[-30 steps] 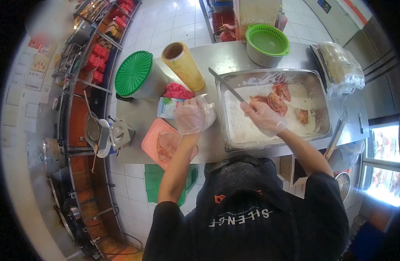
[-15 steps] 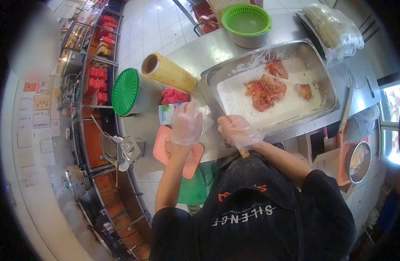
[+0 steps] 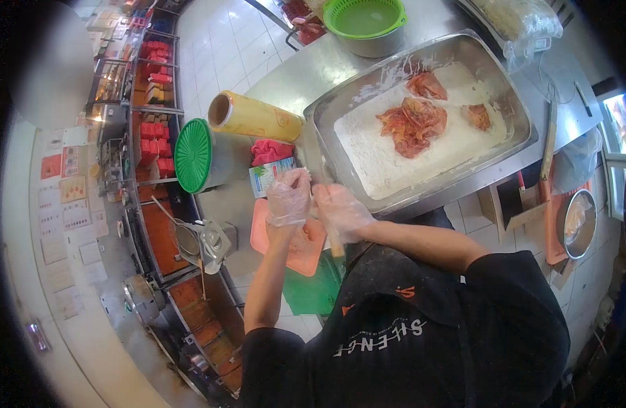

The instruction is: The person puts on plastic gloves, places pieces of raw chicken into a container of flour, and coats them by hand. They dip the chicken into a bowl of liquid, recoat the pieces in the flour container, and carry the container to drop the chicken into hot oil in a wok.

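Note:
My right hand (image 3: 341, 212), in a clear plastic glove, is closed around a light wooden handle (image 3: 337, 243) that sticks out below the fist. It looks like a knife; its other end is blurred near the tray's corner. Close beside it, my gloved left hand (image 3: 290, 198) is closed with curled fingers; what it holds, if anything, I cannot make out. Under both hands lies a pink tray (image 3: 260, 228) with pale raw meat (image 3: 303, 238) in it. To the right stands a large metal tray (image 3: 422, 197) of white flour (image 3: 367, 166) with reddish marinated meat pieces (image 3: 412, 126).
Beyond my left hand are a small box (image 3: 262, 178), a red cloth (image 3: 272, 151), a film roll (image 3: 258, 122) and a green-lidded tub (image 3: 194, 156). A green basket (image 3: 364, 17) sits behind the metal tray. A long-handled tool (image 3: 548, 143) lies at right.
My right hand has moved left and slightly down with the knife-like tool, nearer my left hand. My left hand's fingers have curled in. The whole view has shifted slightly.

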A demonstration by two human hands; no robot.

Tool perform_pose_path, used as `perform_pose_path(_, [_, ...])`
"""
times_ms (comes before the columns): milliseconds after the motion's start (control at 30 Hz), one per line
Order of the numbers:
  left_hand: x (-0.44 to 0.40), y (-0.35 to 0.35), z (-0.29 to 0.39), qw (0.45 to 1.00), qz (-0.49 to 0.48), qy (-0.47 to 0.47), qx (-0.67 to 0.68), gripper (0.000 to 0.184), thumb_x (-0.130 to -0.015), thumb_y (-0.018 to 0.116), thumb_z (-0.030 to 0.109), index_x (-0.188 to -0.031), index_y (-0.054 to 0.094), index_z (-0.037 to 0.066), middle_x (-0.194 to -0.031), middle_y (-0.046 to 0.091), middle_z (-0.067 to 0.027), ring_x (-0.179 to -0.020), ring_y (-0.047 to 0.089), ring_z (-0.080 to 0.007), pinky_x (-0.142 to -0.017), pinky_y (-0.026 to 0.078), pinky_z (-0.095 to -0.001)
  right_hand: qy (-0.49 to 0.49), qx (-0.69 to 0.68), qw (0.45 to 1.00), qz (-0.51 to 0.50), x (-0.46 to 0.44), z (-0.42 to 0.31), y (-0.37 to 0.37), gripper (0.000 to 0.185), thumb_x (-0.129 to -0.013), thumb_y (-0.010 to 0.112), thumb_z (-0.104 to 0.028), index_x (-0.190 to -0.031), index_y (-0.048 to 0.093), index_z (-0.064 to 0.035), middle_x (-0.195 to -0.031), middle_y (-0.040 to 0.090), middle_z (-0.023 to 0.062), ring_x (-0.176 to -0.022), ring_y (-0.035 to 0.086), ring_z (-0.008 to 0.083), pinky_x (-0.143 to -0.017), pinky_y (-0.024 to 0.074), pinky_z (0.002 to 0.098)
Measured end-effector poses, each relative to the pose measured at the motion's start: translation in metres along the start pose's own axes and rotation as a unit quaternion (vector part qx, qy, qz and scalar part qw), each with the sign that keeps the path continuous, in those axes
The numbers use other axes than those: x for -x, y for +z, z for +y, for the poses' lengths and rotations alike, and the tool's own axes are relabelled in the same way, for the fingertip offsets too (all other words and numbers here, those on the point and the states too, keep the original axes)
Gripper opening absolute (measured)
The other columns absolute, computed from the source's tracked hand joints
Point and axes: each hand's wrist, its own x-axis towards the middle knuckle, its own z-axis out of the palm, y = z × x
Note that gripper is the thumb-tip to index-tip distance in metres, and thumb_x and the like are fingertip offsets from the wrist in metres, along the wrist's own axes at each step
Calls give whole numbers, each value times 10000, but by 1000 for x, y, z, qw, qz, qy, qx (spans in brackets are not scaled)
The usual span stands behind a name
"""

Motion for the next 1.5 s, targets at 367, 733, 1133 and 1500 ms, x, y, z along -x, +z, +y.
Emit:
perform_pose_path(367, [1,-10,3,992,-20,-84,95,129,-871,723,94,-955,744,-1,-869,727,-111,-771,688,-162,-720,540,-293,5,35,999,4,-8,15,21,458,-1021,350,-388,-1024,607,-9,-961,641,261,-936,636,375,-863,486,452])
perform_pose_path(733, [12,-12,-12,997,32,-6,73,64,-878,718,76,-922,734,31,-900,727,-135,-728,678,-235,-694,546,-337,-154,222,956,-115,-16,5,-12,439,-996,497,-368,-827,638,11,-555,560,99,-513,606,229,-582,512,381])
perform_pose_path(1133, [49,-12,-28,985,90,-17,143,105,-861,732,69,-949,719,13,-862,720,-118,-711,653,-202,-653,529,-330,19,111,992,-63,-28,5,21,442,-1001,408,-382,-863,622,-21,-669,624,115,-606,643,283,-579,499,418])
perform_pose_path(1500, [18,-17,-30,972,163,104,-136,224,-846,711,195,-951,685,-1,-753,652,-150,-734,607,-374,-728,508,-487,49,259,964,26,29,34,20,447,-955,527,-362,-888,620,69,-797,671,241,-729,696,331,-657,545,432])
